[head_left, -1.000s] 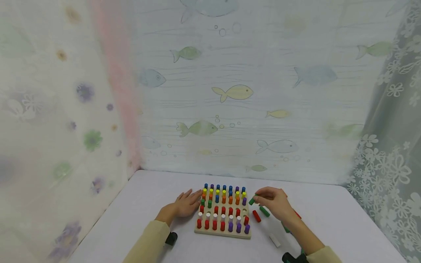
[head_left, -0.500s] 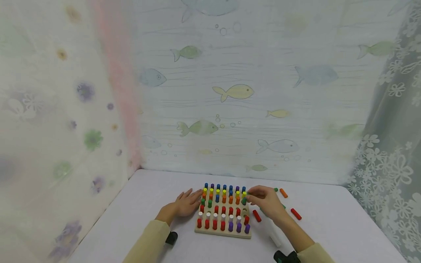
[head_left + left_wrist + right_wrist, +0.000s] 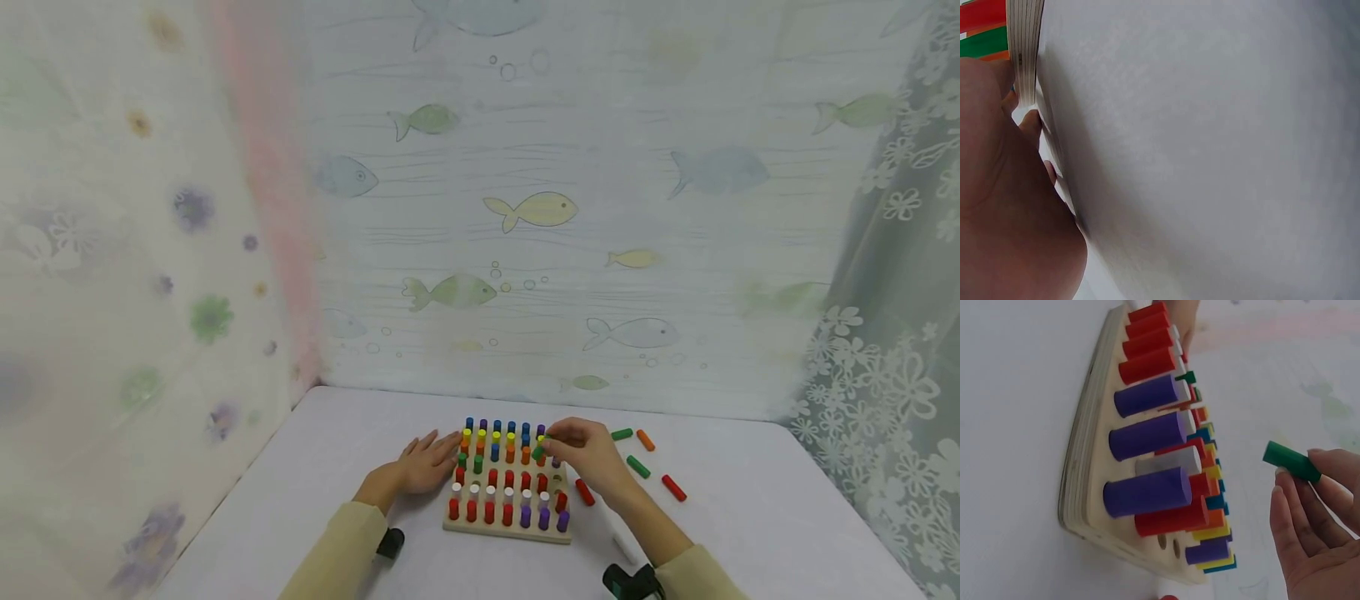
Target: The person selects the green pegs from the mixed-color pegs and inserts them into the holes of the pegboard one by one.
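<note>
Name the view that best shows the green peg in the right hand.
Right wrist: the green peg is large and mostly uncovered there, pinched in the right hand. The head view shows it small and partly covered; the left wrist view does not show it.

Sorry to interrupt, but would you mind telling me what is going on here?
A person's right hand pinches a green peg above a wooden pegboard, while the left hand rests at its left side. Upright coloured pegs fill many holes; some holes are empty. More loose pegs lie to the right.
</note>
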The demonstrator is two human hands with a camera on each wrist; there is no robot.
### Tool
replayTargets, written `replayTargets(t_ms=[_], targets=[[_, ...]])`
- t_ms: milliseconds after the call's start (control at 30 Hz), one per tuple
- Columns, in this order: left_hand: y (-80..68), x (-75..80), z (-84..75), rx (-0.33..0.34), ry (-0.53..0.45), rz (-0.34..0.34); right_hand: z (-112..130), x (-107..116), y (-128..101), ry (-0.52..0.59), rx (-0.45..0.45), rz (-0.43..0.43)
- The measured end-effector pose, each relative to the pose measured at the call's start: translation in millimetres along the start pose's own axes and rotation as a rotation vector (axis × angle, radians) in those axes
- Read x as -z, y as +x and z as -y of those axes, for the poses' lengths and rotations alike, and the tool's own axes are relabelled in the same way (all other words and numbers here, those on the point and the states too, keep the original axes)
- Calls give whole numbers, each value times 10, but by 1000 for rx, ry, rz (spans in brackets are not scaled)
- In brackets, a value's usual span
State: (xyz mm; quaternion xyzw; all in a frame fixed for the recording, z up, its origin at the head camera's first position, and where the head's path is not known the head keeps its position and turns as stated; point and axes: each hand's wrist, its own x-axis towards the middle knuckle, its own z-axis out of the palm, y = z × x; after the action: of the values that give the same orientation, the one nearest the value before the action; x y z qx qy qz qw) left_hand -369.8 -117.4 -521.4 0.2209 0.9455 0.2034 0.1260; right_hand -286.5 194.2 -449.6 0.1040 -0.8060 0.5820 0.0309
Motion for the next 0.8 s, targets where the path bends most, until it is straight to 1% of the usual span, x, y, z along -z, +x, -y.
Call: replayTargets(t_ms=[167, 367, 567, 800], targets=[[17, -8, 22, -7, 0, -1, 26, -76, 50, 2, 2, 8], [9, 8, 8, -6, 1, 0, 24, -185, 103, -16, -4, -1], [5, 3, 2, 0, 0, 0, -13, -315, 151, -3, -36, -23], [17, -6, 17, 0, -4, 0, -77, -458, 186, 22, -29, -8]])
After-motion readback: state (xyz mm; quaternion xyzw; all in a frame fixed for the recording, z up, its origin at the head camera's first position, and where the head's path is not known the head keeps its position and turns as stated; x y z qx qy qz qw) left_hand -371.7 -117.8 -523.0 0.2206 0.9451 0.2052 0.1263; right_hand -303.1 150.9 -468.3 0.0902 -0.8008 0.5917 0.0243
